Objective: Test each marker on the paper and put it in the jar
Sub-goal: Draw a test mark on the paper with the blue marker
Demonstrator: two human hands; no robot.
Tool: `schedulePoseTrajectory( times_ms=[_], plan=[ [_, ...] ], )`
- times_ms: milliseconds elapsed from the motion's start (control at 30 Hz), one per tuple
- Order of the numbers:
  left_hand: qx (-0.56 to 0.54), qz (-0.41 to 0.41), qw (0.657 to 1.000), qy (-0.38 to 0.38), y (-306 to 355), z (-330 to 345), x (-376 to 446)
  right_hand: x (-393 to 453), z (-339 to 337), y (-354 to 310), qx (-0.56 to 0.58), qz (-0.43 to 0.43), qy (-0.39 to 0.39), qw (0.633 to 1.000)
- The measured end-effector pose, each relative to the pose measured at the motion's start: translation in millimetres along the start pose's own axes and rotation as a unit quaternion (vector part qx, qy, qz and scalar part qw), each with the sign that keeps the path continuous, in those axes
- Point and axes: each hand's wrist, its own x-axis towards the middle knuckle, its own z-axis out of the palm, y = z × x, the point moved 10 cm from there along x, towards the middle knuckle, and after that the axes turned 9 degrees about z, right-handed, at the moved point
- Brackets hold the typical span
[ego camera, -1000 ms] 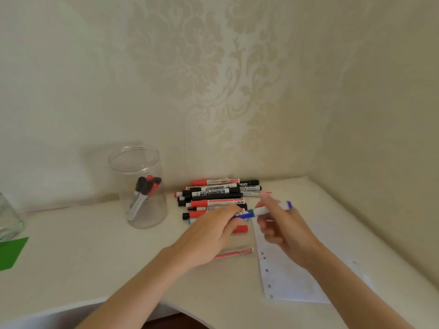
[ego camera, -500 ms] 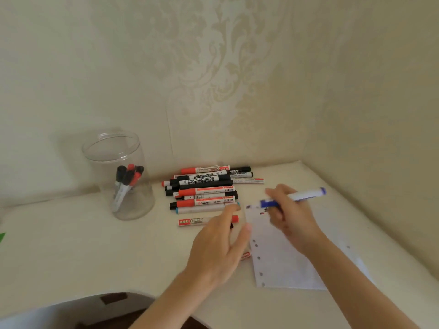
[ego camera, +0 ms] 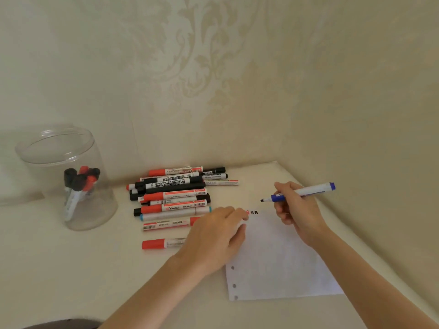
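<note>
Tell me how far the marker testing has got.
Done: a few markers already stand in the jar, and small red and black scribbles mark the paper's top edge. In hand: the right hand holds an uncapped blue marker, tip just above the paper, while the left hand rests at the sheet's left edge. Left: the whole pile of markers beside the jar, plus two lying nearer.

Lighting soft, even, warm and yellowish; moderately bright overall. Shadows faint: a pale one beside the jar (ego camera: 69, 179) on the wall (ego camera: 213, 79), another under the hands on the bench (ego camera: 71, 269). Mild highlights on the jar rim. Wide-angle bending at frame edges. Fine detail soft; marker labels partly legible.
</note>
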Motion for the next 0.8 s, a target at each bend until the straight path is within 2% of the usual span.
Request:
schedulePoseTrajectory(
  times_ms=[100,200,267,367,467,633,733,800],
  plan=[
    [-0.013,0.028,0.998,-0.05,13,35,11,10,-4,-1,-0.049,-0.019,0.016,0.998],
    [0.054,0.049,0.996,-0.057,14,54,16,15,-8,9,-0.062,-0.02,0.05,0.997],
    [0.082,0.036,0.994,-0.06,9,54,13,16,-8,18,-0.055,-0.02,0.067,0.996],
    [0.101,-0.007,0.993,-0.067,0,46,9,17,-1,28,-0.075,-0.003,0.051,0.996],
    [0.094,-0.059,0.986,-0.122,-6,49,9,21,4,27,-0.117,0.003,0.019,0.993],
    [0.109,-0.018,0.99,-0.09,-7,49,12,24,3,18,-0.149,-0.084,0.056,0.984],
    [0.12,-0.009,0.985,-0.124,-10,59,12,26,8,18,-0.139,-0.091,0.056,0.984],
    [0.107,-0.011,0.99,-0.097,-7,54,11,27,8,18,-0.138,-0.093,0.06,0.984]
  ],
)
